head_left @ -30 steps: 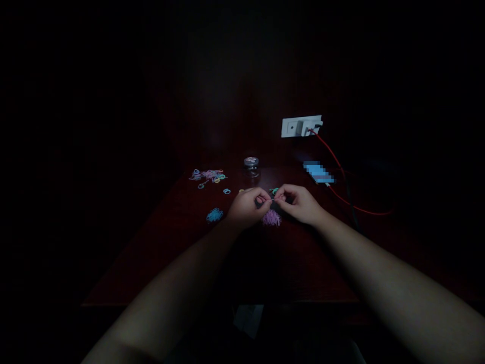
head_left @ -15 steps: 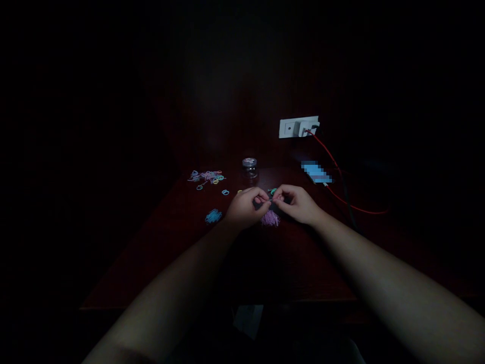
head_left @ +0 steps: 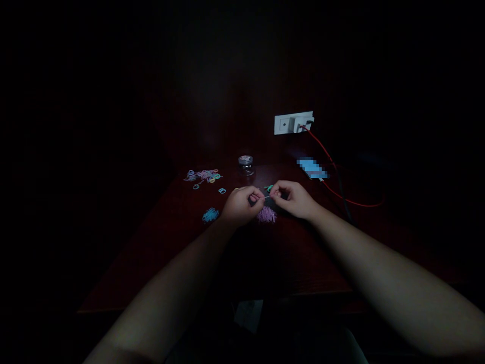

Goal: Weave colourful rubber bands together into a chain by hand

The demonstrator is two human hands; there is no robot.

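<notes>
A thin pale rubber band [head_left: 267,196] runs between my two hands, drawn out in a short line. My left hand [head_left: 244,205] pinches one end between thumb and fingers. At the other end, my right hand [head_left: 292,199] grips it with thumb and forefinger. Just below the band lies a pile of purple rubber bands [head_left: 267,215], partly behind my left hand. Green bands [head_left: 269,188] show behind the gap between the hands. A pile of blue rubber bands [head_left: 210,215] lies left of my left hand.
Mixed coloured bands [head_left: 204,175] lie at the back left of the dark red table [head_left: 151,263], with a loose blue one [head_left: 222,190] nearer. Behind my hands stands a clear lidded jar [head_left: 245,166]. A phone [head_left: 311,168] with a red cable [head_left: 337,198] connects to a wall socket [head_left: 293,123].
My hands have moved slightly apart, and the band between them shows longer. The whole view has shifted a little, so things appear slightly further left and higher.
</notes>
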